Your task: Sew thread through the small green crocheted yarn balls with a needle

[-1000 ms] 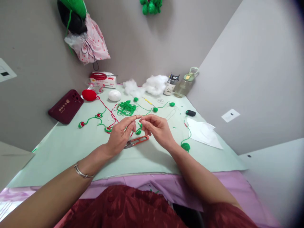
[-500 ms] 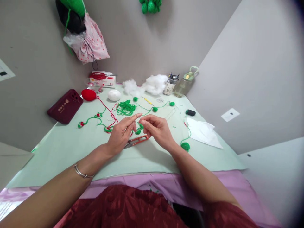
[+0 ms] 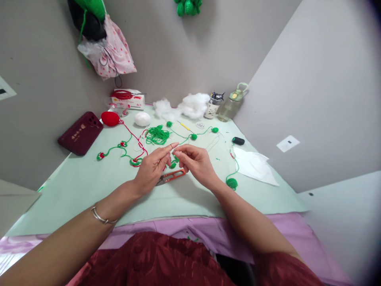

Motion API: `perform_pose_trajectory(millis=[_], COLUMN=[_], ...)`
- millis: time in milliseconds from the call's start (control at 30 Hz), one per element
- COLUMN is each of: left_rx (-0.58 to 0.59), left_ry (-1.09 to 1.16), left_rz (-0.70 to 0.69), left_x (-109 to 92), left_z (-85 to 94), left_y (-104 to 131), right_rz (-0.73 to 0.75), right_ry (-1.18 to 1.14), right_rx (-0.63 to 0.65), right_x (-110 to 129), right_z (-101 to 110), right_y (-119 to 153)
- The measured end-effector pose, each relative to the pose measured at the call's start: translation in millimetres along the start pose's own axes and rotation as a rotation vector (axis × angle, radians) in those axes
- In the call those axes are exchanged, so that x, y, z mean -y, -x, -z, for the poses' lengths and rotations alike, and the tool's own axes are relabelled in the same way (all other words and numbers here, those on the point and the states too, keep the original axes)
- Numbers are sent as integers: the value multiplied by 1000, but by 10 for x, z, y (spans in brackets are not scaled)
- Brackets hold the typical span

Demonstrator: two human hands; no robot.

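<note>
Over the middle of the table, my left hand (image 3: 152, 165) has its index finger stretched out and its thumb folded against the other fingers. A thin dark strand of thread (image 3: 172, 146) crosses near that fingertip. My right hand (image 3: 195, 161) pinches thumb and index finger together at the strand, right beside the left fingertip. Whatever else lies in the left fingers is hidden. Small green crocheted pieces (image 3: 173, 165) show between and behind the hands. Just below lie orange-handled thread snips (image 3: 173, 176), touched by neither hand as far as I can see.
Loose green yarn (image 3: 157, 135), a red yarn ball (image 3: 110, 118), a white ball (image 3: 142, 119) and white stuffing (image 3: 194, 105) lie farther back. A yellow crochet hook (image 3: 185, 126) is behind the hands. At right are a bottle (image 3: 231, 105), white paper (image 3: 256, 166) and a green ball (image 3: 231, 183).
My right fingertips have shifted slightly left, closer to the left index fingertip. The things on the table have stayed in place.
</note>
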State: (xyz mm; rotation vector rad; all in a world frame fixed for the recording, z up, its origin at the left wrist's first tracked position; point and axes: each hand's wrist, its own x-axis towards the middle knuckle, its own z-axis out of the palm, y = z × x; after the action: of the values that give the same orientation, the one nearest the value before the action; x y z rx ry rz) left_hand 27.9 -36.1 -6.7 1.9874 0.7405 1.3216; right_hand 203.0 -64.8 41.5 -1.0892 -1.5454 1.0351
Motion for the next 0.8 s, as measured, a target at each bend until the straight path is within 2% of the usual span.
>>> perform_pose_trajectory(millis=[333, 533, 800], left_rx=[33, 49, 72], left_ry=[-27, -20, -41], left_rz=[72, 143, 102], left_x=[-33, -89, -64], left_z=[-3, -12, -18], left_y=[12, 9, -7], right_rz=[35, 40, 35], right_ry=[93, 82, 130], right_rx=[-56, -39, -20], right_x=[-51, -60, -150], right_z=[-20, -29, 27], right_y=[0, -12, -78])
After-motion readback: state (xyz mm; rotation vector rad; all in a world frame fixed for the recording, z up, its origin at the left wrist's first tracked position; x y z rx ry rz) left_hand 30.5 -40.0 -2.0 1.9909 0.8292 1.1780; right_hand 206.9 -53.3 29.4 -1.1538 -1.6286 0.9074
